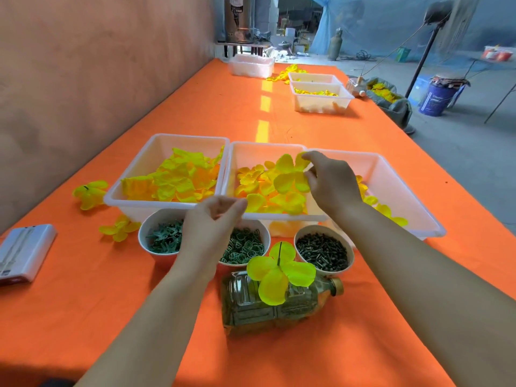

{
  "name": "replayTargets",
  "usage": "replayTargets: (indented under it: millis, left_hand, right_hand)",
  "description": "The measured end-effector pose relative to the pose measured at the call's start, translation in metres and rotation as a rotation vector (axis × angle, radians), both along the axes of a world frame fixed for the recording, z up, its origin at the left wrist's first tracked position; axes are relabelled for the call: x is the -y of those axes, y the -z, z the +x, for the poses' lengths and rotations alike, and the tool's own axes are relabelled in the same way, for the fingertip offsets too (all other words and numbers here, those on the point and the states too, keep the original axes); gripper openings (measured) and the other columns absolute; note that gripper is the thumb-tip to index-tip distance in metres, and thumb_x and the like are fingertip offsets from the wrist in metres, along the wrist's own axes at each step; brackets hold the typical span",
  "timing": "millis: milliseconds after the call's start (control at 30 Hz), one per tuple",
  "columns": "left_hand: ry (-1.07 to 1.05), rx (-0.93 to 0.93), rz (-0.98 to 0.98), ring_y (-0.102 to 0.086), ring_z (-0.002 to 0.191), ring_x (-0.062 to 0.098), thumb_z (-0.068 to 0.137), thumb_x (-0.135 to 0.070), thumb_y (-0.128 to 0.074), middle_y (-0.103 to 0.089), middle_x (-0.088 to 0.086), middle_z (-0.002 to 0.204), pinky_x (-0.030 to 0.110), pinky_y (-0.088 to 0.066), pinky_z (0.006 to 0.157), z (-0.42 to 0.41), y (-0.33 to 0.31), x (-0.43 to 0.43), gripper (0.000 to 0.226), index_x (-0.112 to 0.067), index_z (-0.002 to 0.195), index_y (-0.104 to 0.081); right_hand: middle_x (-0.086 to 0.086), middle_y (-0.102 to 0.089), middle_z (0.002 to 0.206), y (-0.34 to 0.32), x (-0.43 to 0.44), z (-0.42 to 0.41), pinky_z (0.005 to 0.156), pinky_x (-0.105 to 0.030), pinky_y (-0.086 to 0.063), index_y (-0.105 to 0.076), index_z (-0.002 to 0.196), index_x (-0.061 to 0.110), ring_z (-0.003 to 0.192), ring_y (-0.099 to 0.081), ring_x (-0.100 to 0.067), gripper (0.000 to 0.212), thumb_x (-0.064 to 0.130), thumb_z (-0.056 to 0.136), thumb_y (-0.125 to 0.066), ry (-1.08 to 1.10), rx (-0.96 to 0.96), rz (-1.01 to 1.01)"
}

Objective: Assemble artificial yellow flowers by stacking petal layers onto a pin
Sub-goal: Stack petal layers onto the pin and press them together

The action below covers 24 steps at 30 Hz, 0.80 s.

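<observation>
No legible text; blue bucket point(435, 99) print seemingly lettering, too blurred.

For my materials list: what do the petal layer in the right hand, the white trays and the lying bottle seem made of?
The petal layer: likely thin matte fabric; it curls softly in the right hand. The white trays: smooth translucent plastic, it seems; yellow shows through a front wall. The bottle: probably clear glossy plastic; moulded ribs, contents visible inside.
</observation>
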<state>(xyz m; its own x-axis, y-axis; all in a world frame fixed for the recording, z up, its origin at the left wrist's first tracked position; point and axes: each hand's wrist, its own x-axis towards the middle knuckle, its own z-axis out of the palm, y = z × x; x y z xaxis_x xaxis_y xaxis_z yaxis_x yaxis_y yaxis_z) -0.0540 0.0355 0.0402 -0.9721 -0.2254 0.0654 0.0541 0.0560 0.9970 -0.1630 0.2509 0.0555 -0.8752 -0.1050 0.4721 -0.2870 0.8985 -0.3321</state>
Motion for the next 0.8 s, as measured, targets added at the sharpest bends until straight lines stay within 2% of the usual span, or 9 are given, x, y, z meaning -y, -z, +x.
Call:
replayTargets:
  millis: [100,233,333,400,500,600,667,733,800]
  left_hand:
    - [-0.015,-0.023,0.045,-0.074,0.068,0.012,0.091,-0.015,-0.071,-0.071,0.005,0.108,0.016,-0.045,0.045,-0.02,-0.019,-0.001,0.022,-0.019,0.11,-0.063]
    - [0.118,-0.024,0.052,-0.076,0.07,0.022,0.088,-0.013,-0.075,-0.065,-0.001,0.121,0.021,-0.047,0.047,-0.031,-0.039,-0.01,0.054,-0.019,0.135,-0.05]
    - [0.11,-0.144,-0.001,-0.076,0.068,0.018,0.087,-0.006,-0.073,-0.074,-0.005,0.086,0.02,-0.047,0.048,-0.029,-0.046,-0.014,0.017,-0.016,0.101,-0.07]
    - [0.115,-0.216,0.005,-0.075,0.071,0.017,0.085,-0.003,-0.074,-0.074,-0.004,0.074,0.02,-0.049,0.05,-0.024,-0.046,-0.013,0.014,-0.016,0.081,-0.072]
    - [0.211,-0.281,0.044,-0.075,0.081,0.018,0.075,-0.003,-0.079,-0.077,0.001,0.085,0.024,-0.055,0.059,-0.013,-0.043,-0.012,0.018,-0.021,0.076,-0.076]
    - [0.321,-0.379,-0.007,-0.074,0.087,0.014,0.076,0.01,-0.076,-0.077,0.001,0.093,0.028,-0.057,0.072,-0.001,-0.036,-0.011,0.025,-0.015,0.077,-0.075]
    - [0.378,-0.431,-0.027,-0.074,0.094,0.018,0.075,0.014,-0.074,-0.076,0.004,0.099,0.03,-0.058,0.077,0.006,-0.028,-0.009,0.022,-0.007,0.079,-0.071]
    - [0.404,-0.454,-0.045,-0.073,0.098,0.023,0.073,0.012,-0.074,-0.075,0.007,0.104,0.032,-0.059,0.08,0.015,-0.02,-0.008,0.02,-0.007,0.08,-0.07]
    - [0.39,-0.452,-0.042,-0.073,0.1,0.026,0.072,0.012,-0.072,-0.073,0.01,0.107,0.035,-0.059,0.083,0.022,-0.013,-0.007,0.022,-0.009,0.079,-0.07]
  right_hand:
    - [-0.01,-0.076,0.101,-0.007,0.008,0.014,0.078,-0.045,-0.052,-0.052,0.143,0.017,0.09,-0.068,-0.039,0.052,0.013,0.092,-0.065,-0.066,-0.138,-0.119]
    - [-0.002,-0.076,0.089,-0.018,0.025,0.044,0.067,-0.038,-0.056,-0.048,0.146,0.016,0.06,-0.068,-0.024,0.064,0.008,0.087,-0.07,-0.285,-0.257,-0.232]
    - [-0.003,-0.075,0.089,-0.022,0.028,0.064,0.066,-0.038,-0.058,-0.053,0.141,0.017,0.059,-0.071,-0.013,0.06,0.004,0.086,-0.071,-0.377,-0.224,-0.342]
    - [-0.006,-0.075,0.094,-0.024,0.026,0.076,0.068,-0.04,-0.06,-0.055,0.137,0.02,0.067,-0.074,-0.011,0.056,0.001,0.086,-0.071,-0.408,-0.121,-0.518]
    - [-0.009,-0.074,0.104,-0.028,0.018,0.091,0.073,-0.036,-0.061,-0.051,0.135,0.024,0.084,-0.076,-0.019,0.063,-0.008,0.085,-0.07,-0.472,0.161,-0.857]
    - [-0.01,-0.074,0.108,-0.024,0.006,0.106,0.08,-0.038,-0.059,-0.068,0.111,0.009,0.102,-0.071,-0.024,0.04,-0.019,0.082,-0.062,-0.582,0.297,-0.972]
    - [-0.01,-0.074,0.111,-0.018,-0.001,0.117,0.081,-0.035,-0.056,-0.076,0.09,0.008,0.111,-0.067,-0.024,0.029,-0.007,0.081,-0.053,-0.599,0.347,-1.014]
    - [-0.013,-0.072,0.114,-0.015,-0.001,0.127,0.079,-0.038,-0.058,-0.078,0.082,0.005,0.11,-0.066,-0.027,0.032,0.012,0.082,-0.046,-0.588,0.439,-1.117]
    - [-0.01,-0.072,0.114,-0.01,0.002,0.134,0.07,-0.033,-0.057,-0.078,0.08,0.011,0.102,-0.07,-0.025,0.029,0.03,0.088,-0.057,-0.446,0.411,-1.171]
